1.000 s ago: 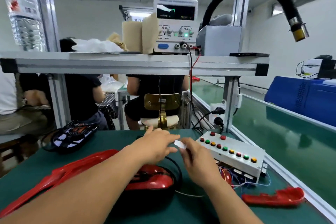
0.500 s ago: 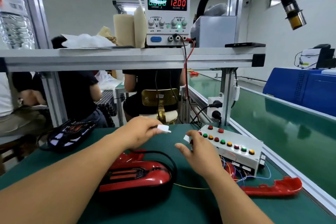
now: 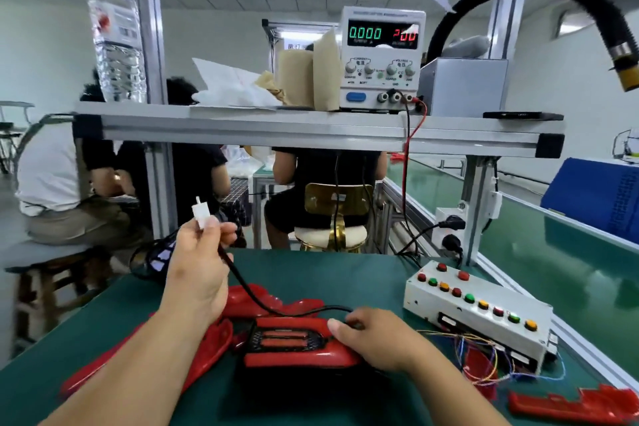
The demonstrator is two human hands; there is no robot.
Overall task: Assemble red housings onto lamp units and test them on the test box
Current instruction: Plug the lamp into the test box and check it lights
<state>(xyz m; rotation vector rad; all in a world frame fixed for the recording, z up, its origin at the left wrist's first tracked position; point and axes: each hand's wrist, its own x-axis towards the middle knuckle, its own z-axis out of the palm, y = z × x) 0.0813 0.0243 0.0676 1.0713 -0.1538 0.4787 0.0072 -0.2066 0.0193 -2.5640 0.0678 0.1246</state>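
A lamp unit with a red housing (image 3: 297, 342) lies on the green table in front of me. Its black cable (image 3: 249, 290) runs up to a white connector (image 3: 201, 216), which my left hand (image 3: 198, 266) pinches and holds raised above the table. My right hand (image 3: 375, 339) grips the right end of the lamp unit, fingers curled over it. The white test box (image 3: 477, 315) with its row of coloured buttons sits to the right, loose coloured wires trailing from its front.
Loose red housings lie at the left (image 3: 145, 356), behind the lamp (image 3: 273, 301) and at the front right (image 3: 574, 405). A shelf (image 3: 311, 131) overhead carries a power supply (image 3: 382, 59) and a water bottle (image 3: 116, 34). A black lamp part (image 3: 157, 252) lies at the table's far left. People sit beyond the bench.
My left hand has lifted the white connector up and to the left, away from the test box. My right hand let go of its connector and dropped onto the lamp unit's right end.
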